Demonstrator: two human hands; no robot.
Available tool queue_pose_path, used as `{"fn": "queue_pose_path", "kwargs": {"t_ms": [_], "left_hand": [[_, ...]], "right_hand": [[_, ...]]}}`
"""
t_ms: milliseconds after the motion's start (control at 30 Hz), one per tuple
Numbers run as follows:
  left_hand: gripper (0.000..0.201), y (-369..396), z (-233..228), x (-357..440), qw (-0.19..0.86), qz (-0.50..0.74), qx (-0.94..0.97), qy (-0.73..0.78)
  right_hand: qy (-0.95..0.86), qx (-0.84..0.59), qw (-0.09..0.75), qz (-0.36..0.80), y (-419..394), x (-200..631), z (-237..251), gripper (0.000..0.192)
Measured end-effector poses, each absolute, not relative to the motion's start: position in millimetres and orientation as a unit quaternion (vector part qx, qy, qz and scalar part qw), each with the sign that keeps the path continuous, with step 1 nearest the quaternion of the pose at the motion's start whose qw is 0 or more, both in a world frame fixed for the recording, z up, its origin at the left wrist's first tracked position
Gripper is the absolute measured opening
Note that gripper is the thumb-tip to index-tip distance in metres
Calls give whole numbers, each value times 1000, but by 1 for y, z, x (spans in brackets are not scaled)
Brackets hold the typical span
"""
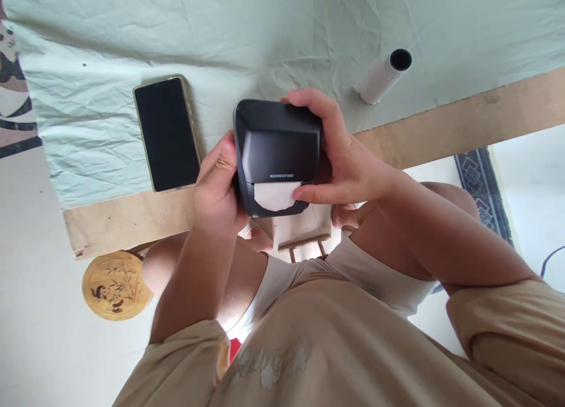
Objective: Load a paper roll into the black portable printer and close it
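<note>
Two hands hold a black printer (277, 154) above the bench (132, 218): left hand (219, 186) with fingers wrapped on its left side, right hand (342, 156) clasping the right side, thumb on the white paper (276, 195) coming from its slot. The slot faces the person. A phone (166, 133) and a white roll (383, 76) lie on the green cloth (282, 36) beyond.

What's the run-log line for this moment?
left hand: holds printer | right hand: holds printer, thumb on paper | phone: left of printer, on cloth
</note>
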State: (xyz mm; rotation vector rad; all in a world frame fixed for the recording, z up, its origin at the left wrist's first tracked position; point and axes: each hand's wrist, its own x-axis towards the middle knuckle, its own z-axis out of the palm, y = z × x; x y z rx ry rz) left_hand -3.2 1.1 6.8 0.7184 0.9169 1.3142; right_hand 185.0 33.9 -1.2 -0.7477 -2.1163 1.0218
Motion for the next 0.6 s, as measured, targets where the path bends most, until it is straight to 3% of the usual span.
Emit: {"fn": "queue_pose_path", "kwargs": {"t_ms": [167,367,500,600], "left_hand": [[26,4,6,-1,664,566,309,378],[40,3,5,1,683,533,334,371],[36,1,4,0,662,550,341,378],[37,1,2,0,658,553,354,369]], "right_hand": [[-806,-309,340,373,34,188,1,86],[-805,-346,377,300,40,194,5,82],[-802,-346,421,245,39,194,9,70],[-760,-379,473,233,33,191,15,49]]}}
